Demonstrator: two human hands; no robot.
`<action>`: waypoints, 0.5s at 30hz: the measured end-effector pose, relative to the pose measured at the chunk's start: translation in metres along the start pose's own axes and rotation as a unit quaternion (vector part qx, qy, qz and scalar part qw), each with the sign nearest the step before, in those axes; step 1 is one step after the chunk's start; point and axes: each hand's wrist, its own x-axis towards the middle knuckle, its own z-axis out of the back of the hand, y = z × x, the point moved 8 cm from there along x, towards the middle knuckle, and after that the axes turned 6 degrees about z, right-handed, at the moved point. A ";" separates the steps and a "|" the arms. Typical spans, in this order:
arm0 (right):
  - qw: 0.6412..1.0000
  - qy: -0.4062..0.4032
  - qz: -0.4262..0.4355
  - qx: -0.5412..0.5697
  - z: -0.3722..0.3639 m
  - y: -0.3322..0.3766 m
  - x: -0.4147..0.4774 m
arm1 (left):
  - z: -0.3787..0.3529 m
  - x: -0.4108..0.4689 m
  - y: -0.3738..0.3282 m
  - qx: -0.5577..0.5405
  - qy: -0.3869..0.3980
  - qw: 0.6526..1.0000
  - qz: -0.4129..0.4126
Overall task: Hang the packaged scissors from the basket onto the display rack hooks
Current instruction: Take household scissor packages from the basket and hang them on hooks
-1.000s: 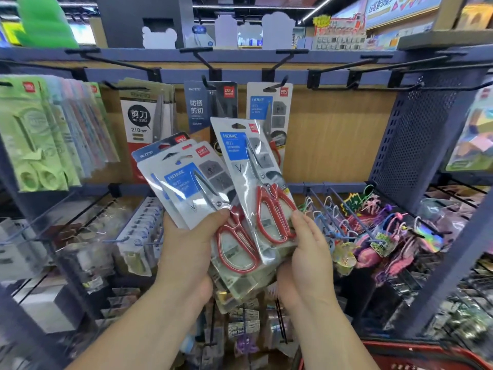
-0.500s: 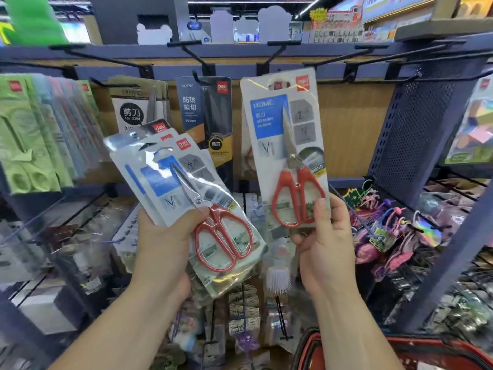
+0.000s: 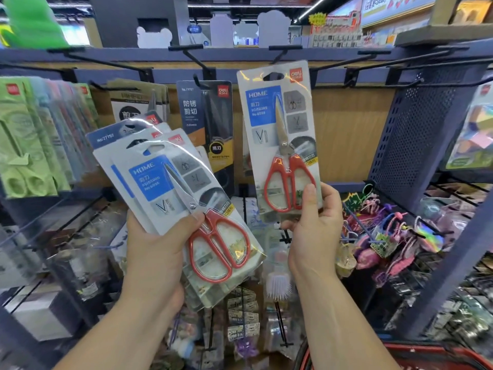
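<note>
My left hand (image 3: 157,249) grips a fanned stack of packaged red-handled scissors (image 3: 170,182), thumb across the front card. My right hand (image 3: 314,225) pinches the bottom of a single pack of red-handled scissors (image 3: 277,134) and holds it upright in front of the rack. That pack's hang hole sits just below a black hook (image 3: 282,53) on the top rail. More scissors packs, a dark one (image 3: 208,124) among them, hang on neighbouring hooks. The red basket (image 3: 440,356) shows at the bottom right corner.
Green stationery packs (image 3: 29,140) hang at the left. A perforated blue side panel (image 3: 416,134) stands at the right, with colourful keychains (image 3: 378,236) on lower hooks. Several bare black hooks (image 3: 373,58) jut from the top rail. Small packaged goods fill the lower shelves.
My right hand pulled one pack off the stack and raised it up and to the right toward the top hook. The left hand with the stack shifted slightly left.
</note>
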 end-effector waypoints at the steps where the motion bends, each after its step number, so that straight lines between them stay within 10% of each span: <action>1: 1.000 -0.012 0.004 -0.007 0.002 -0.002 0.000 | 0.001 0.001 0.000 -0.001 -0.001 1.000 0.000; 15: 0.987 0.010 -0.033 -0.159 -0.021 -0.040 0.056 | 0.002 0.018 0.006 -0.003 0.001 1.000 0.029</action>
